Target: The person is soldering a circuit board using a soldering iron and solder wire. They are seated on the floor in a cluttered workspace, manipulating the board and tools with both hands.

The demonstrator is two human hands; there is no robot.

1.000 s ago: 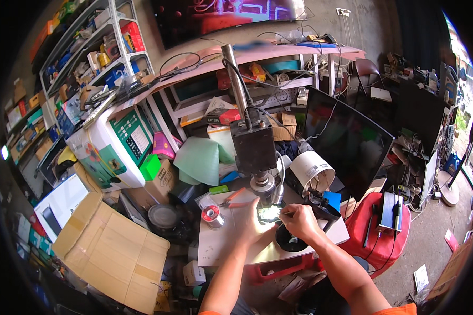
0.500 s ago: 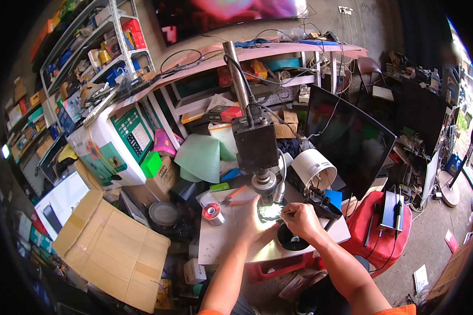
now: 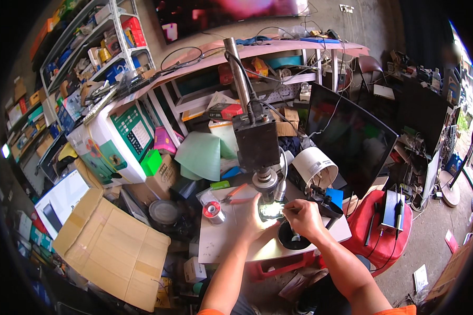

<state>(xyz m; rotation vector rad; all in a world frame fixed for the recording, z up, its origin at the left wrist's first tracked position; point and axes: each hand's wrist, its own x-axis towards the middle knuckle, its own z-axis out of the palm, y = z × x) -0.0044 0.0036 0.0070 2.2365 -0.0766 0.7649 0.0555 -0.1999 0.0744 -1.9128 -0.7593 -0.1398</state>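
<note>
Beneath the lens of a black microscope camera (image 3: 256, 142) on a metal post, a small piece (image 3: 270, 211) glows under bright light, too washed out to tell its kind. My left hand (image 3: 251, 223) grips it from the left, fingers closed about its edge. On the right side, my right hand (image 3: 305, 218) is pinched on a slim tool, its tip close to the lit piece; its exact kind is unclear. A round black container (image 3: 293, 239) sits below my right hand. Left of my left hand are a solder spool (image 3: 213, 212) and orange-handled pliers (image 3: 235, 195).
The pale worktable (image 3: 215, 247) carries these things. A dark flat screen (image 3: 349, 136) leans at the back right, near a white cylinder (image 3: 315, 167). To the right, a red stool (image 3: 376, 247) holds a soldering station (image 3: 391, 212). An opened cardboard box (image 3: 113, 247) stands at the left.
My right hand has shifted very slightly to the right and up, the slim tool still pinched. My left hand stays on the lit piece.
</note>
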